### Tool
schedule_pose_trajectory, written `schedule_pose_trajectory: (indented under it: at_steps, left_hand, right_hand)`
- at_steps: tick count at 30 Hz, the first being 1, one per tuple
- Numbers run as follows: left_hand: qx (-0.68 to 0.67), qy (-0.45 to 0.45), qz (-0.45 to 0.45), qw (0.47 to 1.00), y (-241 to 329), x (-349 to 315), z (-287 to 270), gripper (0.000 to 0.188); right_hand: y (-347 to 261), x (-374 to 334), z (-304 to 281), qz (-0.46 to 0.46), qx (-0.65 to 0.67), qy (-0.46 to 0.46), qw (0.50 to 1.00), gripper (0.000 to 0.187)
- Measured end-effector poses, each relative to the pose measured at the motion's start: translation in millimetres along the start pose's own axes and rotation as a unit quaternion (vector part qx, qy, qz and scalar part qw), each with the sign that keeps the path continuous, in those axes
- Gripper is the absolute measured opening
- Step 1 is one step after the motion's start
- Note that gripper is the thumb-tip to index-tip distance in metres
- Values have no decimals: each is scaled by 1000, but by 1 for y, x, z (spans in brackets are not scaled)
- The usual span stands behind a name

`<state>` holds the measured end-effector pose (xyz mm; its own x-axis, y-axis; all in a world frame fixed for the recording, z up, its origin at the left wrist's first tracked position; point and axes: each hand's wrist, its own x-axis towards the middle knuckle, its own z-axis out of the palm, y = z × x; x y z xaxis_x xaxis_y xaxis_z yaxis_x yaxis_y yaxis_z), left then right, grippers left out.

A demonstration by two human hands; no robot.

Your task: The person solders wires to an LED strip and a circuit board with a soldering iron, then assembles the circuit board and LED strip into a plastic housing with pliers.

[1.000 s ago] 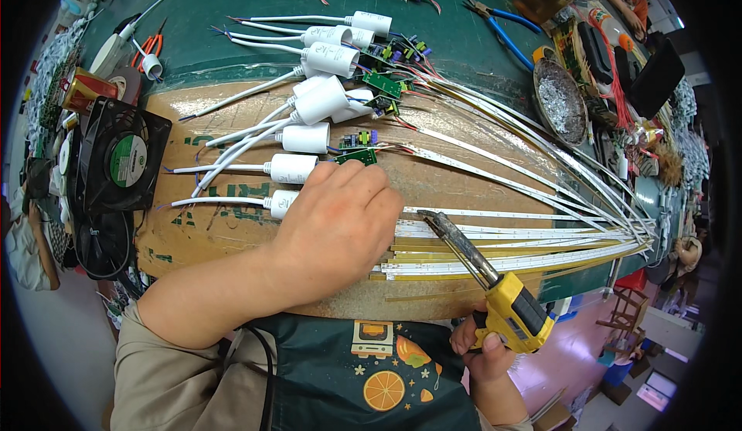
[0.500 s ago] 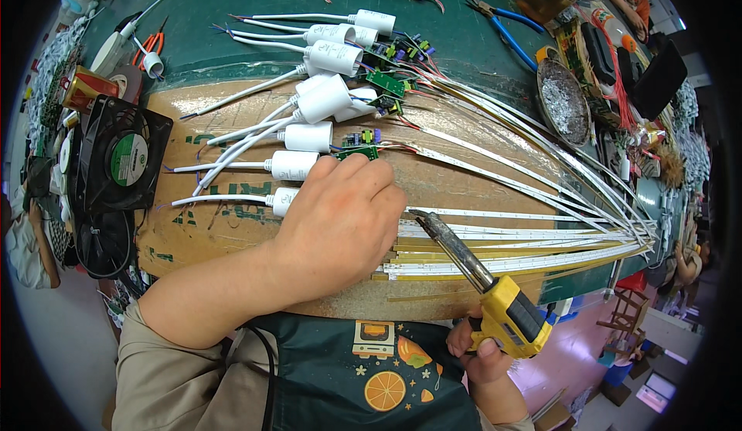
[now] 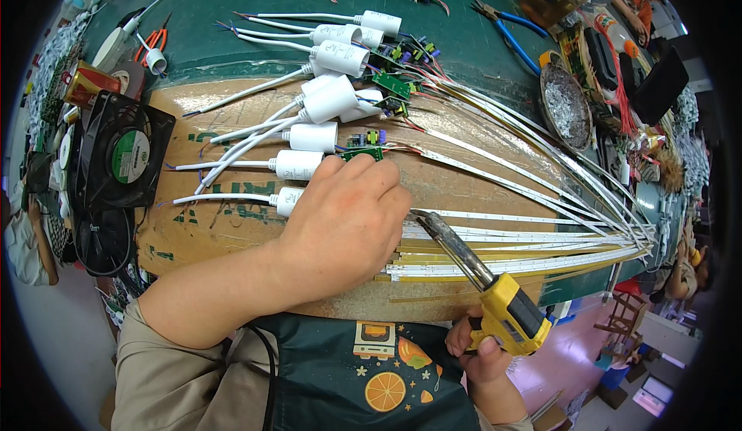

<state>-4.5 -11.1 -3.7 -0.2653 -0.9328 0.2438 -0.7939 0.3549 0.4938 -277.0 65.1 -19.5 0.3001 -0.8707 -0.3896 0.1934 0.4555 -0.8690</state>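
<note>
My left hand (image 3: 348,215) lies palm down on the brown cardboard sheet (image 3: 224,230), fingers curled over the end of a white LED strip (image 3: 533,249) and a small green circuit board (image 3: 362,153). My right hand (image 3: 483,354) grips a yellow soldering iron (image 3: 506,311); its dark metal tip (image 3: 425,218) points up-left and rests right beside the fingertips of my left hand. Several white cylindrical driver housings (image 3: 309,136) with white leads lie in a row just above my left hand.
A black fan (image 3: 120,157) stands at the left edge. Blue-handled pliers (image 3: 510,29) and a metal dish of solder scraps (image 3: 566,105) lie at the upper right. Red-handled cutters (image 3: 151,41) sit at the upper left. Many LED strips fan out to the right.
The soldering iron has swung left and up, bringing its tip close to my left hand's fingers. My left hand has stayed in place on the cardboard.
</note>
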Motion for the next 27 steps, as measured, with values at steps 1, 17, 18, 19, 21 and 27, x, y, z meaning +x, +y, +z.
schedule_pose_trajectory:
  at_steps: [1, 17, 18, 19, 21, 27]
  left_hand:
    - [1, -4, -1, 1000, 0, 0, 0, 11]
    - [17, -9, -10, 1000, 2, 0, 0, 11]
    - [19, -9, -11, 1000, 2, 0, 0, 11]
    - [22, -10, -12, 1000, 2, 0, 0, 11]
    - [20, -15, -13, 1000, 3, 1, 0, 11]
    - [17, -15, -8, 1000, 2, 1, 0, 12]
  right_hand:
    - [-1, 0, 0, -8, 8, 1, 1000, 61]
    - [-24, 35, -22, -191, 20, 37, 981, 61]
    - [-25, 36, -23, -190, 21, 37, 981, 61]
    - [-25, 37, -23, -176, 42, 43, 983, 62]
    - [-24, 38, -25, -162, 63, 51, 984, 64]
    - [-21, 39, -30, -163, 97, 35, 981, 67]
